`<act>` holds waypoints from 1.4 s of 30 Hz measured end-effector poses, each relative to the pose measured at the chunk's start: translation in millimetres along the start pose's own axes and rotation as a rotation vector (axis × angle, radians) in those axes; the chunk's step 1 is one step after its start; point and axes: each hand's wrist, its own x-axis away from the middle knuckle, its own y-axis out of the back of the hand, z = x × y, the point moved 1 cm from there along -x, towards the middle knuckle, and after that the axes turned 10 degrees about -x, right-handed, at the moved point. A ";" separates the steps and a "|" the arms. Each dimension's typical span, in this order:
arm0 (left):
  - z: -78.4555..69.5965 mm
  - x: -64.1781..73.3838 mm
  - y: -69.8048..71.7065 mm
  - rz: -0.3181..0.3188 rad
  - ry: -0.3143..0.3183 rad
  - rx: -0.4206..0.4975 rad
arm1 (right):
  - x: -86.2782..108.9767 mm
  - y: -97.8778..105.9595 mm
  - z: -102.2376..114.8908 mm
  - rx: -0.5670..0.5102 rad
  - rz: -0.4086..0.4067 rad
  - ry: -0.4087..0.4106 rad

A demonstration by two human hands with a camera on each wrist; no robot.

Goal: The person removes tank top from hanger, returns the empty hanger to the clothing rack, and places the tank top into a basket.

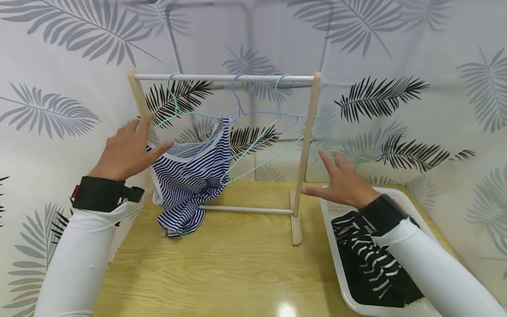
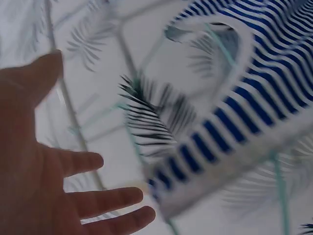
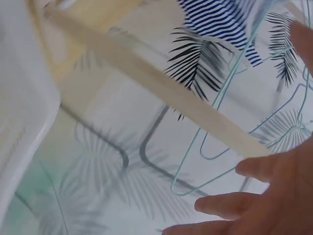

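A blue-and-white striped sleeveless top (image 1: 190,169) with white trim hangs on a mint-green hanger (image 1: 198,115), on the left part of the rack. Its lower part droops in a bunch close to the table. My left hand (image 1: 128,152) is at the top's left shoulder with thumb and fingers spread, holding nothing. In the left wrist view, those fingers (image 2: 107,201) point toward the white edge of the striped cloth (image 2: 220,134). To the right of the rack's right post (image 1: 308,145), my right hand (image 1: 342,181) is raised, fingers apart, with nothing in it.
A blue hanger (image 1: 239,108) and another mint-green hanger (image 1: 276,94), both bare, hang from the rack's metal bar (image 1: 206,78). On the right, a white basket (image 1: 337,259) contains black clothing with white stripes (image 1: 356,273). Leaf-patterned cloth (image 1: 396,53) surrounds the wooden table (image 1: 222,273).
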 end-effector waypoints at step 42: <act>22.4 2.7 -41.9 -0.463 0.148 0.221 | -73.0 -16.1 -0.4 -0.586 -0.307 0.099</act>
